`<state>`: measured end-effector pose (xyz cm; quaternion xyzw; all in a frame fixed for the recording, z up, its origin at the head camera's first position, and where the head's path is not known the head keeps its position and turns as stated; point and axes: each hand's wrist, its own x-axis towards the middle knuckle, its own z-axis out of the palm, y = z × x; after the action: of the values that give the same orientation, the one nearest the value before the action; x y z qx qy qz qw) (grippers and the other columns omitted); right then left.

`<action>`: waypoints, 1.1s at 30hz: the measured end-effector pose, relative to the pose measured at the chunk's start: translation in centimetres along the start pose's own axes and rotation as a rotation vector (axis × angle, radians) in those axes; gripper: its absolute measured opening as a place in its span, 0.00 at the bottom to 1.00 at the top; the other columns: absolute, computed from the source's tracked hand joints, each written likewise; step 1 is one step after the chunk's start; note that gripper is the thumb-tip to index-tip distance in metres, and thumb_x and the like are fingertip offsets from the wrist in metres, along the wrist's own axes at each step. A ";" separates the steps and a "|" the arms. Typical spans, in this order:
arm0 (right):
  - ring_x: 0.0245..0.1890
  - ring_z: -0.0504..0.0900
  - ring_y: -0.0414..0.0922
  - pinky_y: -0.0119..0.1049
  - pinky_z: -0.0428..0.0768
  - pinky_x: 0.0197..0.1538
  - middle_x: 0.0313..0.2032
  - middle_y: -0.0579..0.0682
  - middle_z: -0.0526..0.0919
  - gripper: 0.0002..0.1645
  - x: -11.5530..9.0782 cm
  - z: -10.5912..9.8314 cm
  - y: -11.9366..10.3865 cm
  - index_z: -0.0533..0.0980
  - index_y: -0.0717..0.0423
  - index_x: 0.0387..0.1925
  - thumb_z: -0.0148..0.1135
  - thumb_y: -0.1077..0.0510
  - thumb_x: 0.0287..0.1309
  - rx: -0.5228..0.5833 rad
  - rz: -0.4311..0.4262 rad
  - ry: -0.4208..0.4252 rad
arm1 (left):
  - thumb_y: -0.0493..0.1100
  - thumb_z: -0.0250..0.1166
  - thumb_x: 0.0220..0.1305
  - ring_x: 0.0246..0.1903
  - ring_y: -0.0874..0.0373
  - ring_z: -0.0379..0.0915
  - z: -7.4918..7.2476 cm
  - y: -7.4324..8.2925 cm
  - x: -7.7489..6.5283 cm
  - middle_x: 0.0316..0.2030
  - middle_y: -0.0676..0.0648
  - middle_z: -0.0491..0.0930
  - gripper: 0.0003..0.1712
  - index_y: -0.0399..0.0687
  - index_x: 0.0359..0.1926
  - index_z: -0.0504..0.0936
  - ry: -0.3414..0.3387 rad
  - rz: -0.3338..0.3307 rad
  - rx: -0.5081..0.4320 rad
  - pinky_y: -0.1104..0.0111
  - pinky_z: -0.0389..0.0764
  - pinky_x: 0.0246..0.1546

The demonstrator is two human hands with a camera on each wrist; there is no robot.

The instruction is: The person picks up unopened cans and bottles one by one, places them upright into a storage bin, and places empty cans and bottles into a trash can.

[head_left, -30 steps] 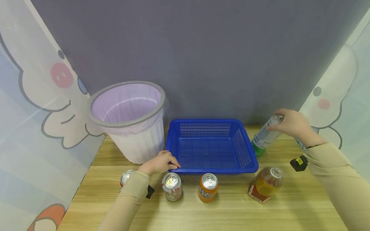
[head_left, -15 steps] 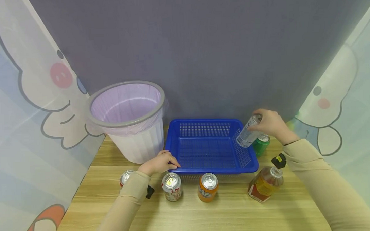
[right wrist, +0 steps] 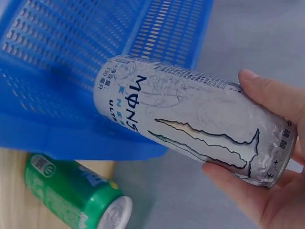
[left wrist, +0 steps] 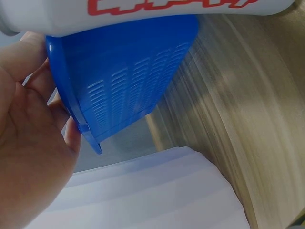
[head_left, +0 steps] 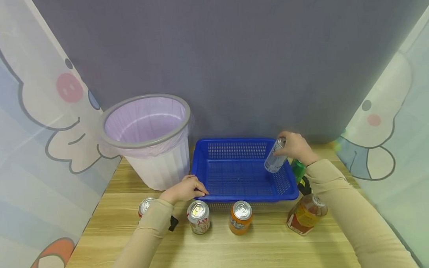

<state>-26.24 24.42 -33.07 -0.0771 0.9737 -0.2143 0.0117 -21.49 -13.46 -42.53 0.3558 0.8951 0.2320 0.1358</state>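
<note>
A tall white energy drink can (right wrist: 190, 119) is gripped near its top by my right hand (head_left: 295, 147). The can tilts over the right end of the blue basket (head_left: 245, 197), its bottom inside the rim in the head view. My left hand (head_left: 188, 189) pinches the basket's front left corner, thumb and fingers on either side of the rim in the left wrist view. Just outside the basket's right side stands a green can (right wrist: 76, 191), partly hidden behind my right arm in the head view. A white can with red lettering (head_left: 199, 218) stands close to my left hand.
A white bin (head_left: 162, 167) with a purple liner stands left of the basket. In front are an orange can (head_left: 241, 218) and a bottle of amber drink (head_left: 306, 214). Another can (head_left: 145, 206) is partly behind my left sleeve. A grey wall rises behind.
My right hand has carried the energy drink can left, from above the green can to over the basket's right end. The left hand stays at the basket's corner.
</note>
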 end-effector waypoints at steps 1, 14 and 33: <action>0.45 0.78 0.63 0.55 0.78 0.45 0.50 0.71 0.76 0.42 0.1 0.3 0.0 0.66 0.71 0.59 0.73 0.55 0.45 -0.001 0.005 -0.004 | 0.39 0.62 0.61 0.42 0.61 0.72 0.0 0.0 0.0 0.39 0.55 0.86 0.10 0.50 0.40 0.88 -0.001 -0.002 0.002 0.42 0.50 0.65; 0.45 0.78 0.64 0.55 0.78 0.46 0.47 0.70 0.78 0.42 1.6 3.6 -0.4 0.67 0.72 0.56 0.75 0.56 0.42 -0.042 -0.006 -0.029 | 0.39 0.62 0.61 0.42 0.61 0.72 0.1 0.1 0.0 0.40 0.55 0.86 0.10 0.51 0.40 0.88 -0.003 0.000 0.016 0.43 0.50 0.65; 0.48 0.76 0.65 0.59 0.75 0.52 0.48 0.70 0.77 0.43 2.5 6.6 -0.4 0.68 0.70 0.55 0.77 0.59 0.36 -0.103 -0.055 -0.009 | 0.39 0.63 0.61 0.42 0.61 0.72 -0.1 0.2 -0.2 0.40 0.55 0.86 0.09 0.51 0.40 0.88 0.004 0.005 0.017 0.42 0.50 0.65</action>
<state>-28.30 20.93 -38.84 -0.1051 0.9808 -0.1639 0.0064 -21.22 -13.48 -42.34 0.3587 0.8964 0.2255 0.1304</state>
